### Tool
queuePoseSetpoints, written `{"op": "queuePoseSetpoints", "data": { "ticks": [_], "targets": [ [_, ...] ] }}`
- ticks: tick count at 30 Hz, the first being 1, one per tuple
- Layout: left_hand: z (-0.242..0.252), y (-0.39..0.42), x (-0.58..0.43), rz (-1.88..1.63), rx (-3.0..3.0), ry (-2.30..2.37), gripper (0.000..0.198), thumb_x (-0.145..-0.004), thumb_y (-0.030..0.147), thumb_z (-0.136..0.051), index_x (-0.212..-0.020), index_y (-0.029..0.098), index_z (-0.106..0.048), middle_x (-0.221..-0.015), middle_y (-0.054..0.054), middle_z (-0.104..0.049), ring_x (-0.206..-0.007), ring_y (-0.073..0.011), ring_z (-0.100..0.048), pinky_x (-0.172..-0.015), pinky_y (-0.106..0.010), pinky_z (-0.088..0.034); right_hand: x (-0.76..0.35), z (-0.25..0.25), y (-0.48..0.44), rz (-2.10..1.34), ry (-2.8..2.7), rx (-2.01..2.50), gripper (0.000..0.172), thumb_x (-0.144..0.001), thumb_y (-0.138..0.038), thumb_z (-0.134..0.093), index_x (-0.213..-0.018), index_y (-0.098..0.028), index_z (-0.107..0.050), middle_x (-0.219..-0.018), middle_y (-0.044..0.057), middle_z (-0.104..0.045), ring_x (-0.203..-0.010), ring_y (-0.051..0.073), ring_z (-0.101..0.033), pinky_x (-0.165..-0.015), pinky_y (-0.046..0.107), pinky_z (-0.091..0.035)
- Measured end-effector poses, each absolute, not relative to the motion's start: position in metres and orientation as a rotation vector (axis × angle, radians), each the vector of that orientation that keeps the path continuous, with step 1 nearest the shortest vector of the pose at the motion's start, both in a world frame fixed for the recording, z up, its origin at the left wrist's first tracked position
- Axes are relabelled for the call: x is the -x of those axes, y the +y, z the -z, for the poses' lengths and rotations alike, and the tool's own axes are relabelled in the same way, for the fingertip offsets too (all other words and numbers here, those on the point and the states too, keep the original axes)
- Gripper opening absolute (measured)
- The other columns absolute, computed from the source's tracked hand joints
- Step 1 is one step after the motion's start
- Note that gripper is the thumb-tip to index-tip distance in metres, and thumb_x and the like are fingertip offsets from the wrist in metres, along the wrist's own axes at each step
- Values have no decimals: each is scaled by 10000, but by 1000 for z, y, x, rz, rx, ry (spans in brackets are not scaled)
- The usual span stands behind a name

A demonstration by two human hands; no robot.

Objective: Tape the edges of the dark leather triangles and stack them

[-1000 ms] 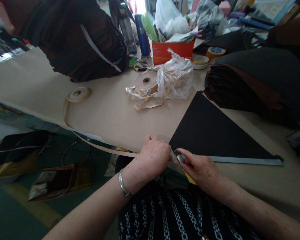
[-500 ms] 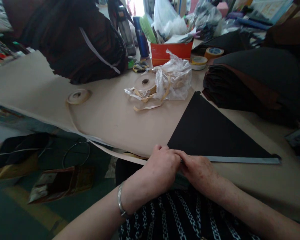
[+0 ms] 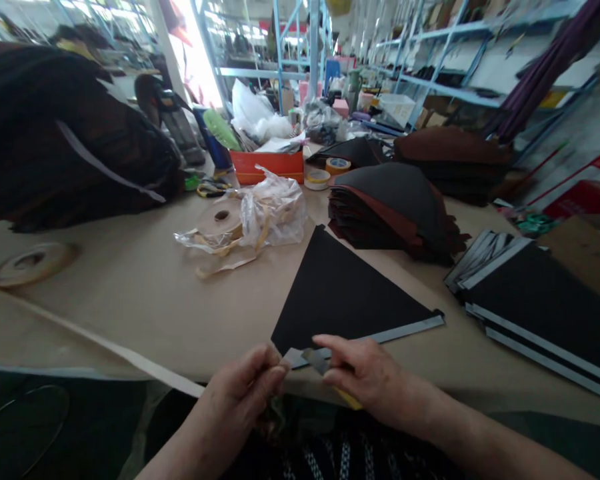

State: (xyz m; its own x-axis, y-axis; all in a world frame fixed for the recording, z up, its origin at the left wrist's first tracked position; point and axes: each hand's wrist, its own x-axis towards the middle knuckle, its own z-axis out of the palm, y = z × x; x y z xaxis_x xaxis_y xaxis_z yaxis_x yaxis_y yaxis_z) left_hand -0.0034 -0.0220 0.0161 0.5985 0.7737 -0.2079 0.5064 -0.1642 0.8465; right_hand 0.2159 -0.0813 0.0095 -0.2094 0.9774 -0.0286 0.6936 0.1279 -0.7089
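Note:
A black triangular sheet (image 3: 343, 293) lies on the brown paper-covered table (image 3: 145, 293) in front of me, with a grey strip (image 3: 395, 330) along its near edge. My left hand (image 3: 240, 393) pinches the loose grey end of that strip (image 3: 293, 358) at the sheet's near corner. Just to its right, my right hand (image 3: 365, 377) pinches the same strip end, with something yellow (image 3: 349, 399) showing under its fingers. A long tan tape (image 3: 105, 343) trails from near my left hand across the table's edge to the left.
Tape rolls (image 3: 30, 262) (image 3: 220, 220) and a crumpled clear bag (image 3: 275, 210) lie mid-table. A pile of dark cut sheets (image 3: 400, 207) sits behind the triangle; finished black pieces (image 3: 535, 300) are stacked at the right. A dark fabric heap (image 3: 65, 140) and an orange box (image 3: 267, 167) stand at the back.
My head has lifted, so the view reaches the shelves behind. My hands have drawn slightly apart and raised the grey strip end off the sheet's corner.

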Motion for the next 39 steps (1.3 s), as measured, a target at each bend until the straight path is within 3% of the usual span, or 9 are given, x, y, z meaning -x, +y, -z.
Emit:
{"op": "queuePoseSetpoints", "data": {
  "ticks": [2,5,9,13,20,31,35,39],
  "targets": [
    [-10,-19,6,-361,-1707,1083,348,-865,484,-396,-659,209,-449,-590,38,-445,-556,-123,-416,-541,-237,-351,-249,-17,-80,-912,-1818,1635,250,-865,-295,-505,-1051,-185,-631,-776,5,-662,-688,124,-594,-631,236,-440],
    [1,-16,4,-377,-1628,1152,344,-857,502,-395,-675,212,-431,-570,53,-382,-540,-121,-382,-532,-236,-342,-304,-14,-67,-891,-1642,1695,215,-886,-333,-443,-805,-170,-557,-738,10,-623,-679,129,-592,-606,237,-436],
    [17,-12,-5,-466,-1935,1268,260,-876,379,-403,-693,207,-468,-616,27,-450,-604,-146,-447,-591,-265,-373,-361,1,-44,-660,-1681,1937,204,-900,-350,-381,-840,-193,-497,-755,16,-629,-640,139,-593,-620,259,-421],
    [29,-11,-16,-508,-2348,1209,184,-859,198,-427,-696,192,-512,-851,-53,-603,-815,-204,-544,-732,-333,-429,-378,12,-32,-414,-1803,2306,242,-811,-413,-521,-897,-198,-590,-863,69,-673,-801,211,-622,-666,276,-395],
    [30,-13,-20,-244,-2502,1253,168,-887,165,-462,-757,174,-567,-918,-69,-611,-890,-228,-562,-778,-365,-438,-367,9,-53,-629,-1856,2383,207,-784,-334,-502,-799,-177,-636,-807,58,-674,-756,188,-608,-627,254,-362],
    [9,-5,-38,-171,-2373,1171,237,-875,253,-416,-673,177,-515,-739,-55,-609,-718,-204,-541,-662,-326,-375,-316,19,-199,-1183,-1641,2342,171,-749,-231,-496,-755,-176,-658,-770,19,-669,-716,156,-595,-598,212,-383],
    [3,-13,-51,-222,-2096,1124,228,-854,314,-407,-679,189,-483,-601,0,-545,-578,-146,-477,-560,-276,-328,-324,6,-205,-1248,-1658,2253,163,-768,-282,-541,-797,-208,-683,-825,24,-678,-775,176,-603,-671,229,-427],
    [-5,-20,-61,-247,-1807,1097,236,-824,373,-478,-683,187,-512,-549,38,-483,-528,-111,-425,-517,-245,-328,-334,-17,-172,-1182,-1652,2052,275,-852,-386,-480,-898,-223,-696,-866,43,-659,-813,176,-592,-727,262,-443]
  ]
}}
